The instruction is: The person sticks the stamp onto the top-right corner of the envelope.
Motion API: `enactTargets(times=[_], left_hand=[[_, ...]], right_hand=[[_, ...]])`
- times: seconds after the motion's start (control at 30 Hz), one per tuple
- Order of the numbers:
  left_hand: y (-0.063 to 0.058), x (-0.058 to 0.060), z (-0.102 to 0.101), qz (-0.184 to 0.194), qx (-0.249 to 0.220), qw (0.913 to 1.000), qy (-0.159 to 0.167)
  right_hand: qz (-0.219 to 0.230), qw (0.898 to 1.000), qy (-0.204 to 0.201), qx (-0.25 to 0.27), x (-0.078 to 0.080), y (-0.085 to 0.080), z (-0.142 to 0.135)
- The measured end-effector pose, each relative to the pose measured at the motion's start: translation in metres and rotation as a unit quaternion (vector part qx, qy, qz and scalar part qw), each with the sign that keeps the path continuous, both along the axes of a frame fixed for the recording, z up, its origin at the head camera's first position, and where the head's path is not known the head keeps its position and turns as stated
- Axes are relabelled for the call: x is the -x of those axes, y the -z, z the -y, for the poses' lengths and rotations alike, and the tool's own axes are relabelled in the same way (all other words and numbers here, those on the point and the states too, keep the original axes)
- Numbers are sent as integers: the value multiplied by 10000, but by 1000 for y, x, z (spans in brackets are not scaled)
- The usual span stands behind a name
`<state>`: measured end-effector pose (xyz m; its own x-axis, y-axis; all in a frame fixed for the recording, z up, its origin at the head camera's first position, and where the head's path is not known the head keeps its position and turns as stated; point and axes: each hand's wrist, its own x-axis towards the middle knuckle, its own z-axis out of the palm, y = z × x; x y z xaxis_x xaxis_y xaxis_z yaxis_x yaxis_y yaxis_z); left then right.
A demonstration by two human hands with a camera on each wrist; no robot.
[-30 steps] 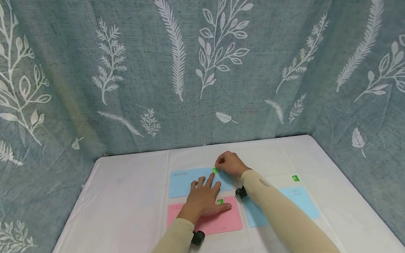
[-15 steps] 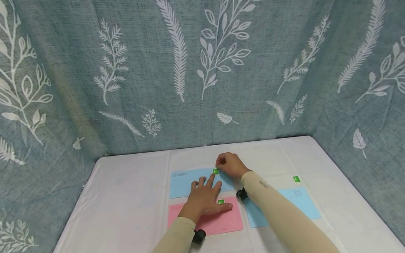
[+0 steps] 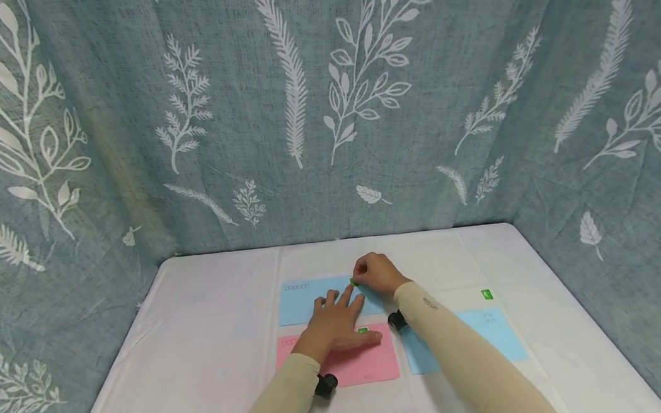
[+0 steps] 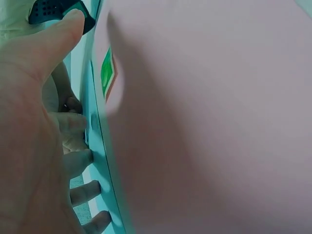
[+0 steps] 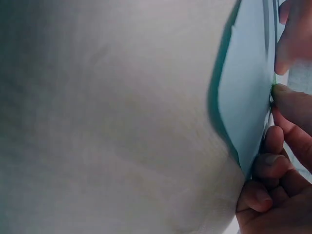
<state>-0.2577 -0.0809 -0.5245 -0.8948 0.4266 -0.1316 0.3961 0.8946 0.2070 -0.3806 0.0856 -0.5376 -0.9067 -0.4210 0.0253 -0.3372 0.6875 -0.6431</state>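
Note:
My left hand point(image 3: 338, 326) lies with fingers spread, fingertips on the far blue envelope point(image 3: 297, 309) and thumb over the pink envelope point(image 3: 369, 369). Its index fingertip is right beside a green stamp point(image 3: 354, 282) at the blue envelope's upper right corner. There my right hand point(image 3: 379, 273), fingers curled, pinches the stamp between thumb and index finger, covering most of it. The right wrist view shows the thumb point(image 5: 287, 100) at the stamp's green edge. On the pink envelope, another green stamp point(image 4: 107, 73) sits at the top right, partly hidden by the left hand in the head view.
To the right, a second blue envelope point(image 3: 500, 335) lies partly under the right forearm. A loose green stamp point(image 3: 487, 294) rests on the white table point(image 3: 219, 339) above it. A patterned grey-green curtain point(image 3: 217, 112) hangs behind and along both sides.
The right thumb and fingertips have shifted slightly over the stamp and now cover more of it. The left hand stays in place. The whole head view has shifted a little.

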Motion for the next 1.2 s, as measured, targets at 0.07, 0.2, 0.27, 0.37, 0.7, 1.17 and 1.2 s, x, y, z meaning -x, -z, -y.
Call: enactTargets(times=[0.07, 0.2, 0.27, 0.37, 0.7, 1.17, 1.2], left_hand=[[-1, 1, 0, -8, 17, 10000, -9], [-4, 0, -1, 53, 100, 9999, -35], [-5, 0, -2, 74, 121, 9999, -62], [-5, -1, -2, 88, 132, 9998, -108], [-7, -3, -4, 187, 168, 9996, -140], [-6, -4, -4, 122, 198, 9996, -158], [-6, -4, -4, 109, 189, 9996, -157]], right_hand=[[-21, 10000, 56, -28, -2, -4, 0], [40, 9999, 132, -80, -5, -8, 2], [78, 9998, 148, -97, -5, -8, 2], [102, 9998, 156, -85, -6, -8, 3], [-33, 9999, 135, -46, -7, -1, 2], [-55, 9995, 187, -232, -8, -5, 5], [-59, 9995, 164, -254, -8, -6, 5]])
